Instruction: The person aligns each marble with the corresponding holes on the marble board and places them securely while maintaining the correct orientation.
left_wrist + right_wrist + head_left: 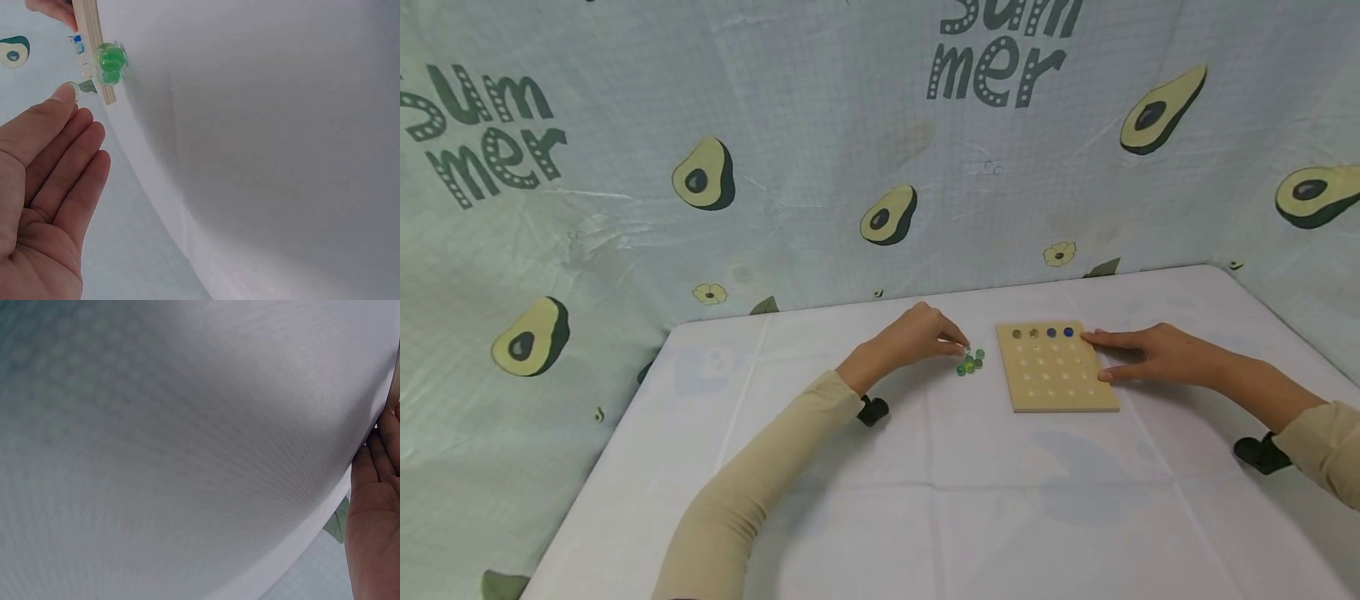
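Fingertip picking beside a dimpled board [1058,402].
The left hand [921,335] pinches a clear marble [77,92] at 12 o'clock of the green marbles [970,367], which lie at the board's 9 o'clock; the right hand [1161,354] touches its 3 o'clock edge with extended fingers. Four set marbles [1052,332] line its 12 o'clock edge. The next move seems to call for a secure pinch on slick glass. White cloth [1000,517] covers the table; an avocado-print backdrop [805,125] hangs at 12 o'clock.

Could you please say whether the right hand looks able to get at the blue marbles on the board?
Probably yes: the right hand touches the right edge of the board, with a fingertip close to the blue marbles and nothing visible between.
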Demonstrator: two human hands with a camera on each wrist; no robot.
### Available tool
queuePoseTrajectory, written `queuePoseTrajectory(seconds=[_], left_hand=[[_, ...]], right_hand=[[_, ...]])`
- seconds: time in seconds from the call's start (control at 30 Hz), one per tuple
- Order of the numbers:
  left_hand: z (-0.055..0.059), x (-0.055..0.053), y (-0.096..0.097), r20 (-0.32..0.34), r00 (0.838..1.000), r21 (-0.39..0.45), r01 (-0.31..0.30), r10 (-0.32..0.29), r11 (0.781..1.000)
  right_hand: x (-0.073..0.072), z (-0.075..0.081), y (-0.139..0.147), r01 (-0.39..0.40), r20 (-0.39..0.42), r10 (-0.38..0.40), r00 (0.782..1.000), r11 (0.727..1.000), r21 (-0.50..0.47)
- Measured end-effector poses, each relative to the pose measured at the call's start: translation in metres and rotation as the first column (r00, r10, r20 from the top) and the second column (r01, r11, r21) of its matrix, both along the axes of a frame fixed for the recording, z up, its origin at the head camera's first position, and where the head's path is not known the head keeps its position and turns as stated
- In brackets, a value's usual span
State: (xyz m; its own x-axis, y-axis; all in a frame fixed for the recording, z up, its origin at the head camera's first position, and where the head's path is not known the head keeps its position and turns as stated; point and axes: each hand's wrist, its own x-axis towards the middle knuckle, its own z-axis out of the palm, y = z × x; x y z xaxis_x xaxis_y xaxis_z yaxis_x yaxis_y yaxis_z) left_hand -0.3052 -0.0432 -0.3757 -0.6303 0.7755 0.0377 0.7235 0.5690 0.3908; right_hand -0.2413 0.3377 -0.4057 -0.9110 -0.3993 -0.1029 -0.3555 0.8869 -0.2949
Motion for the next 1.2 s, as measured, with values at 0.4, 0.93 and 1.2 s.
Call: queuePoseTrajectory(seconds=[0.4,0.93,1.2], left_hand=[[-0.001,0.002,0.004,-0.030,1.000,0.008,-0.006,0.006,1.000],[0.000,0.007,0.017,-0.014,1.000,0.012,0.004,-0.004,1.000],[0.002,0.006,0.022,-0.042,0.999,0.005,0.033,-0.033,0.999]], right_hand=[[0.002,-0.002,0.000,0.008,0.002,-0.008,1.000,1.000,0.001],[0.003,-0.003,0.000,0.036,0.011,-0.036,0.999,0.999,0.019],[-0.002,0.000,-0.002,0.004,0.009,-0.004,1.000,0.999,0.035]])
